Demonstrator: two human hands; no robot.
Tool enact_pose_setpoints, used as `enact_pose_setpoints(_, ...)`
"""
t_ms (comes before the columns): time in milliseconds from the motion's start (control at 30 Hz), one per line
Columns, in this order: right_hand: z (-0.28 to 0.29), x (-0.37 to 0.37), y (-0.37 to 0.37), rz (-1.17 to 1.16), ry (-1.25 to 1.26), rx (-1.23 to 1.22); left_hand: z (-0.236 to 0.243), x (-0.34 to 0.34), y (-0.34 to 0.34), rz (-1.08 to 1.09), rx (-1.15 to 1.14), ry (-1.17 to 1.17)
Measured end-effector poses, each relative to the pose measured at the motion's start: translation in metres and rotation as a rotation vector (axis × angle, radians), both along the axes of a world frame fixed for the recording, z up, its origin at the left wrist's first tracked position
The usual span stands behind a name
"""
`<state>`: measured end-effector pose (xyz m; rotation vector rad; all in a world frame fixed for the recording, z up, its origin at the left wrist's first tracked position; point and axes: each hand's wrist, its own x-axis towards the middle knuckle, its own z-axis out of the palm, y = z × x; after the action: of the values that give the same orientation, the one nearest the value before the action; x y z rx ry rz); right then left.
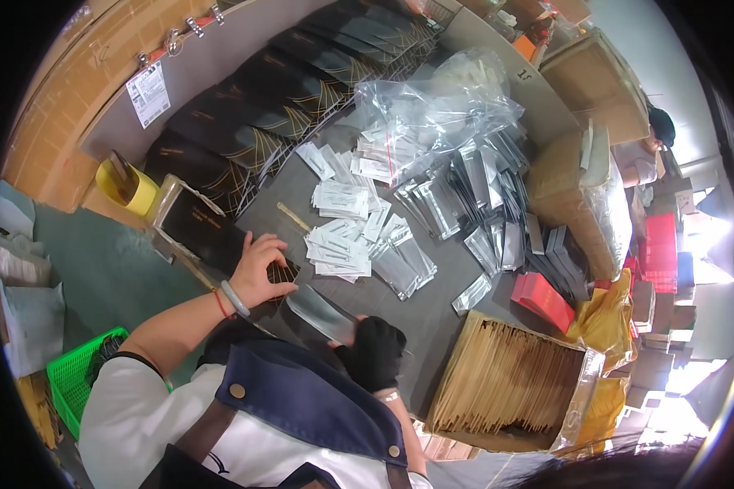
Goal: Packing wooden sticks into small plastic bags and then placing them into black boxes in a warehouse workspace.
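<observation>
My left hand (261, 269), bare with a bangle and a red cord at the wrist, has its fingers curved apart over the lower end of a black printed pouch (200, 228). A patterned corner of black material shows beneath its fingers. My right hand (373, 352), in a black glove, grips the right end of a shiny dark grey pouch (320, 314) close to my apron. The pouch's left end reaches toward my left thumb. Beyond my hands lie piles of small white printed packets (340, 200) and silver foil packets (404, 265) on the dark table.
Rows of black pouches (257, 98) line the far left. A clear plastic bag (440, 102) lies over packets at the back. To the right are black boxes (563, 257), a red box (541, 300) and a carton of thin wooden sticks (506, 383). A yellow holder (130, 187) stands left.
</observation>
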<state>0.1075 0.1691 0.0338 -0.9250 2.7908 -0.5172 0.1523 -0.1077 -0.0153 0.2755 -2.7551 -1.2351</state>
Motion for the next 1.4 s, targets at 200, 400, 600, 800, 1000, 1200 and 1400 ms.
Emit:
enact_pose_setpoints(200,-0.03,-0.006,-0.061,0.077,0.027,-0.12,0.01,-0.019,0.003,-0.089,-0.014,-0.006)
enact_pose_setpoints(400,-0.005,-0.023,0.021,-0.214,0.13,-0.252,-0.01,-0.086,0.009,-0.281,-0.246,0.153)
enact_pose_setpoints(600,-0.019,0.006,0.219,-1.01,0.286,-0.239,0.008,-0.119,0.008,-0.375,-0.453,0.153)
enact_pose_setpoints(800,-0.017,0.026,0.269,-1.091,0.105,0.179,-0.013,-0.175,0.076,-0.577,-0.258,0.229)
enact_pose_setpoints(1000,-0.014,0.026,0.262,-1.075,0.014,0.139,0.003,-0.178,0.111,-0.722,-0.453,0.135)
enact_pose_setpoints(1200,-0.025,0.032,0.263,-1.164,0.088,0.145,0.009,-0.177,0.113,-0.734,-0.493,0.085)
enact_pose_setpoints(1400,-0.001,0.029,0.241,-1.382,0.206,-0.024,0.002,-0.165,0.106,-0.689,-0.422,0.295)
